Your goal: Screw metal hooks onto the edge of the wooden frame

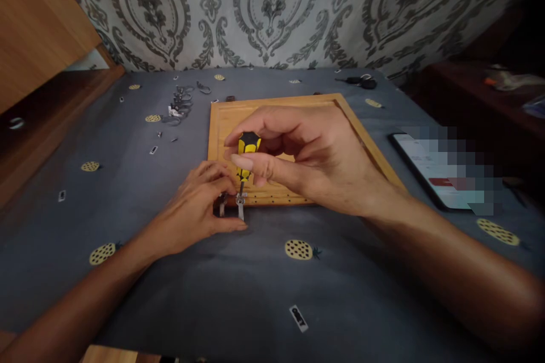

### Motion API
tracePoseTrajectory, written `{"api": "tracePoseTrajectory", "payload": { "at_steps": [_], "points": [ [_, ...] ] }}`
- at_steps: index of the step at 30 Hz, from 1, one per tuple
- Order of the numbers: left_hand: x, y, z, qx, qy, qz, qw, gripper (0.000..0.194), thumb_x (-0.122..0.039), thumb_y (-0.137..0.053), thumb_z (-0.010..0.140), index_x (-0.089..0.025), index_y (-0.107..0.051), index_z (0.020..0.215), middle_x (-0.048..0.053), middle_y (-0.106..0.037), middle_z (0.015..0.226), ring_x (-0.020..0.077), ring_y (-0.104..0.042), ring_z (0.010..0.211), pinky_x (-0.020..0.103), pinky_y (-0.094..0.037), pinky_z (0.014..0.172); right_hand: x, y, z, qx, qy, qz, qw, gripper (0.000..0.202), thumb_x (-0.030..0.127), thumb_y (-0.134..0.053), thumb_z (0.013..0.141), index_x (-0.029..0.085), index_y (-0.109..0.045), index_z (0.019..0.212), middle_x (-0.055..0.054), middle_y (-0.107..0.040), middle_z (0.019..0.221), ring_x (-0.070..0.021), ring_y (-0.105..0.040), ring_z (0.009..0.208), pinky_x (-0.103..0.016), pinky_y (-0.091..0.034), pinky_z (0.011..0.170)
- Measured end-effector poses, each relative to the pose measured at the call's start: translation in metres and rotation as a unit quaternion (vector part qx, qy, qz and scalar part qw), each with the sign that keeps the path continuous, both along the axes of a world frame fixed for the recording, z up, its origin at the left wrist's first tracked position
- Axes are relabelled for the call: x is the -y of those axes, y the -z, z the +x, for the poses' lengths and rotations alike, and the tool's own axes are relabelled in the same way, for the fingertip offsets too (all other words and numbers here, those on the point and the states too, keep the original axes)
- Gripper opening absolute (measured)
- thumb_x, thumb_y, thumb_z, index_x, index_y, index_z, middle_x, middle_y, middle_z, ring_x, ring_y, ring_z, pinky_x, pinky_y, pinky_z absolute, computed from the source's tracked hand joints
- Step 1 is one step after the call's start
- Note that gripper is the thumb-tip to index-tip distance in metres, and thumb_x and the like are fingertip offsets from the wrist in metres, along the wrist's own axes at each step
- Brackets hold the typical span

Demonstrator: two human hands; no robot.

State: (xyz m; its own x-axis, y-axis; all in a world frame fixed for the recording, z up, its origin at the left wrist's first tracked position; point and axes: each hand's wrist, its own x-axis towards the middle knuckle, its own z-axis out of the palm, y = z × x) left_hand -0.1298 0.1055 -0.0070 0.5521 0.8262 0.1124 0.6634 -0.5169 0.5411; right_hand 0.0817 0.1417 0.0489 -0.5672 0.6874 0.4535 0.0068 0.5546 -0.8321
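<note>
My right hand (310, 159) is closed around a short screwdriver (249, 150) with a yellow and black handle, held upright between thumb and fingers. Its shaft points down, and the tip meets a small metal fitting (240, 204), perhaps a hook, at the near edge of a framed wooden panel (272, 96). My left hand (200, 207) bends around that fitting, thumb against its lower end and fingers over the panel's near left corner. Another metal piece (222, 205) shows just left of it, partly covered by the fingers. A row of small dark holes runs along the panel's near edge.
Several loose metal pieces (181, 103) lie in a pile at the back left, with small bits (159, 134) nearer. A phone (438, 173) rests to the right, partly blurred out. A dark object (360, 80) lies at the back right. The blue cloth (238, 295) carries pineapple prints.
</note>
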Motion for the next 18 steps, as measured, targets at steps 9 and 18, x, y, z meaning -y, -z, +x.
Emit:
{"api": "tracePoseTrajectory", "payload": {
  "at_steps": [9,18],
  "points": [
    [0.0006,-0.0008,0.0002,-0.008,0.0,-0.002,1.0,0.028,-0.042,-0.082,0.083,-0.021,-0.067,0.094,0.006,-0.065,0.114,0.0307,-0.053,0.118,0.047,-0.046,0.101,0.0011,-0.0009,0.0003,-0.015,-0.032,-0.058,0.998,0.022,0.025,-0.066,0.098,0.016,-0.064,0.118,0.0,-0.068,0.093,-0.006,-0.067,0.061,-0.018,-0.056,0.058],
    [0.0005,0.0014,-0.0011,0.001,0.008,0.017,1.0,0.028,-0.043,-0.08,0.085,-0.02,-0.065,0.093,0.006,-0.064,0.114,0.0287,-0.054,0.112,0.044,-0.048,0.096,0.0019,-0.0015,-0.0024,-0.025,-0.031,-0.093,0.995,0.022,0.026,-0.077,0.09,0.017,-0.057,0.093,0.003,-0.064,0.085,-0.0056,-0.062,0.058,-0.017,-0.054,0.051]
  ]
}}
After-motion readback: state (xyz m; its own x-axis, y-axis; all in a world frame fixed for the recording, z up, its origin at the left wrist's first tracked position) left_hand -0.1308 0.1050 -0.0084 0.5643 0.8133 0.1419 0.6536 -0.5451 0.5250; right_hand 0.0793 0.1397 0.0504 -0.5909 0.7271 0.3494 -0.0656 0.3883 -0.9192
